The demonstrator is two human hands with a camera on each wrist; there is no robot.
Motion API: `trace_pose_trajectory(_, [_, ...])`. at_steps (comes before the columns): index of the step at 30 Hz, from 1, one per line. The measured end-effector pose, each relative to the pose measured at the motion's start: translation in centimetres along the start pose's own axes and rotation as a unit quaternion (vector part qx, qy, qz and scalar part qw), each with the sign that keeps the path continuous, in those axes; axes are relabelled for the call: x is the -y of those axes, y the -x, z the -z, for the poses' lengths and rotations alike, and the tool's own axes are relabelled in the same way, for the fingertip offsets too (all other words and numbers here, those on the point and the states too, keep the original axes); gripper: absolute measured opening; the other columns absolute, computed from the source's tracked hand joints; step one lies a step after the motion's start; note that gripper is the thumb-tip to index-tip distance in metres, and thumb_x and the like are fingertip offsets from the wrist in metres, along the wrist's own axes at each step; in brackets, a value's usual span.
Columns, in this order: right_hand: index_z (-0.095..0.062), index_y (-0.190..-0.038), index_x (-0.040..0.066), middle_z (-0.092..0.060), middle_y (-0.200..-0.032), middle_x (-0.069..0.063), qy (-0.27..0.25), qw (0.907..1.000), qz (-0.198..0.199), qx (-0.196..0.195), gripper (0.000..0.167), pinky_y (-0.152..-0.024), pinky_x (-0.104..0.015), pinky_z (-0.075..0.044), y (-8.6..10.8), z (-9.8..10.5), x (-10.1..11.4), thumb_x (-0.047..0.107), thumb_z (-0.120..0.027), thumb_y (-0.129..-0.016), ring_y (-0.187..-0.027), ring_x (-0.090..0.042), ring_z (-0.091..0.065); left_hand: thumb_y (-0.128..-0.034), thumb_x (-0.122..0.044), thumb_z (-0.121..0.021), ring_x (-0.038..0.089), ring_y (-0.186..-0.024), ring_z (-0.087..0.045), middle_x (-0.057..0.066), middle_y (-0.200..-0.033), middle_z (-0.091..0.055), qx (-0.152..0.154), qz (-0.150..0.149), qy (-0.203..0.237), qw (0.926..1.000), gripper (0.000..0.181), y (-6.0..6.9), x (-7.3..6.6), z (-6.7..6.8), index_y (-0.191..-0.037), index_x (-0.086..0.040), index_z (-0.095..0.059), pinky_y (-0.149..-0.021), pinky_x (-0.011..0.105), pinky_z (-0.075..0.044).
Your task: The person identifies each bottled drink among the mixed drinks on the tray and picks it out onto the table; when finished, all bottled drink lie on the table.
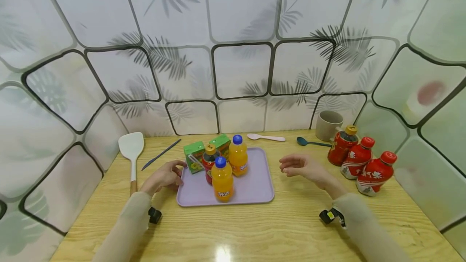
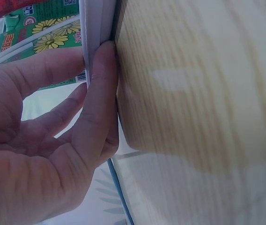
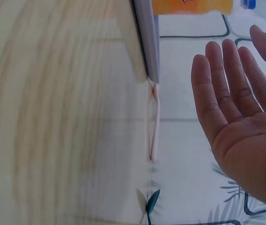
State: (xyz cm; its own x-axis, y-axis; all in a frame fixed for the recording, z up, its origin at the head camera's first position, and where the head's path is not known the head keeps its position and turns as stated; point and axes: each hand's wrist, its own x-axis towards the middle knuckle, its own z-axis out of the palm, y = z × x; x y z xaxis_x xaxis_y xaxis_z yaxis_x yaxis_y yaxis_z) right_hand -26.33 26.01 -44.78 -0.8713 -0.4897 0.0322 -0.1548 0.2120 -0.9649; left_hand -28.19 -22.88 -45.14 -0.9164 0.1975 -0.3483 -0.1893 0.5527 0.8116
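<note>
A lilac tray [image 1: 251, 191] lies on the wooden table, carrying two orange soda bottles [image 1: 222, 183] with blue caps, a red-labelled drink bottle [image 1: 209, 169] and two green drink cartons [image 1: 195, 163]. My left hand [image 1: 165, 177] pinches the tray's left rim; in the left wrist view its thumb is on one side of the rim and fingers on the other. To the right of the tray hovers my right hand [image 1: 303, 168], fingers extended and holding nothing. The right wrist view shows that palm [image 3: 250, 136] apart from the tray edge [image 3: 147, 42].
At left lie a white spatula [image 1: 132, 148] and a dark blue stick [image 1: 161, 155]. Behind the tray is a pink spoon [image 1: 267, 137]; right of it, a dark teal spoon [image 1: 309, 142]. A grey mug [image 1: 327, 124] and several red bottles [image 1: 376, 175] stand near the right wall.
</note>
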Motion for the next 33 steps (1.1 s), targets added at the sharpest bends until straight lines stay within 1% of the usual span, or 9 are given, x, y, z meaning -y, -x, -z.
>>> trace_pose_trajectory(2, [-0.050,-0.132,-0.013,-0.061,-0.121,-0.031,0.002,0.9999,-0.006,0.009,0.049,-0.085,-0.030,-0.057,-0.3,-0.5,-0.1,0.011,-0.065,-0.093,-0.100,-0.011,-0.068,-0.0749,0.015,-0.063,0.022,-0.085,-0.052,0.013,-0.098,-0.047,0.001,0.001,0.000,1.0000,0.064,-0.1,0.0,0.0,-0.135,-0.001,-0.047,-0.065,0.031,-0.057])
trace_pose_trajectory(4, [-0.051,-0.132,-0.010,-0.059,-0.123,-0.034,0.005,0.9998,-0.014,0.014,0.048,-0.085,-0.031,-0.057,-0.7,-0.9,-0.1,0.013,-0.066,-0.092,-0.101,-0.012,-0.068,-0.0750,0.015,-0.063,0.022,-0.085,-0.052,0.013,-0.098,-0.047,-0.001,0.003,0.001,1.0000,0.063,-0.1,0.1,0.0,-0.135,-0.001,-0.047,-0.065,0.031,-0.057])
trace_pose_trajectory(10, [-0.054,-0.132,-0.007,-0.062,-0.122,-0.028,0.007,0.9992,-0.035,0.018,0.048,-0.086,-0.035,-0.058,-1.5,-1.8,-0.3,0.015,-0.067,-0.092,-0.101,-0.014,-0.067,-0.0754,0.015,-0.063,0.022,-0.085,-0.053,0.013,-0.099,-0.048,-0.005,0.006,0.003,1.0000,0.063,-0.1,0.1,-0.1,-0.135,-0.001,-0.048,-0.066,0.032,-0.058])
trace_pose_trajectory(14, [-0.054,-0.132,-0.006,-0.064,-0.121,-0.024,0.007,0.9988,-0.041,0.024,0.048,-0.087,-0.038,-0.058,-2.0,-2.3,-0.3,0.016,-0.068,-0.092,-0.102,-0.014,-0.066,-0.0751,0.015,-0.063,0.022,-0.084,-0.053,0.013,-0.098,-0.047,-0.004,-0.001,0.001,1.0000,0.063,-0.1,0.1,-0.1,-0.135,0.000,-0.047,-0.065,0.032,-0.057])
trace_pose_trajectory(18, [-0.055,-0.132,-0.005,-0.064,-0.122,-0.024,0.010,0.9985,-0.043,0.032,0.050,-0.088,-0.040,-0.057,-2.7,-2.8,-0.2,0.018,-0.069,-0.091,-0.103,-0.016,-0.066,-0.0747,0.015,-0.063,0.022,-0.084,-0.053,0.013,-0.098,-0.047,-0.006,-0.002,0.002,1.0000,0.063,-0.1,0.0,-0.1,-0.134,-0.001,-0.048,-0.065,0.032,-0.058])
trace_pose_trajectory(22, [-0.056,-0.132,-0.004,-0.064,-0.122,-0.025,0.009,0.9984,-0.047,0.032,0.049,-0.088,-0.039,-0.057,-3.5,-3.4,-0.1,0.019,-0.070,-0.091,-0.103,-0.018,-0.066,-0.0748,0.015,-0.063,0.022,-0.084,-0.053,0.013,-0.098,-0.048,-0.009,0.002,0.003,1.0000,0.063,0.0,0.1,-0.2,-0.134,-0.001,-0.048,-0.065,0.032,-0.058])
trace_pose_trajectory(24, [-0.056,-0.132,-0.004,-0.064,-0.122,-0.025,0.012,0.9985,-0.044,0.032,0.049,-0.088,-0.038,-0.057,-3.9,-3.6,0.0,0.018,-0.069,-0.091,-0.103,-0.017,-0.066,-0.0747,0.014,-0.062,0.022,-0.084,-0.053,0.013,-0.098,-0.047,-0.007,-0.002,0.000,1.0000,0.063,0.0,0.1,-0.1,-0.134,0.000,-0.047,-0.065,0.032,-0.058])
trace_pose_trajectory(30, [-0.055,-0.131,-0.007,-0.064,-0.122,-0.027,0.028,0.9991,-0.029,0.013,0.048,-0.085,-0.036,-0.058,-5.5,-4.7,0.7,0.016,-0.069,-0.091,-0.099,-0.015,-0.066,-0.0736,0.014,-0.063,0.021,-0.083,-0.052,0.013,-0.097,-0.047,-0.008,-0.008,-0.001,0.9999,0.063,-0.1,0.1,-0.1,-0.133,0.000,-0.048,-0.063,0.031,-0.057])
trace_pose_trajectory(33, [-0.056,-0.132,-0.004,-0.064,-0.122,-0.024,0.037,0.9989,-0.027,-0.009,0.050,-0.083,-0.037,-0.058,-6.3,-5.2,1.0,0.018,-0.070,-0.090,-0.099,-0.015,-0.065,-0.0733,0.014,-0.063,0.021,-0.082,-0.052,0.013,-0.097,-0.047,-0.011,-0.005,-0.001,0.9999,0.063,-0.1,0.1,-0.1,-0.133,0.000,-0.048,-0.063,0.031,-0.057])
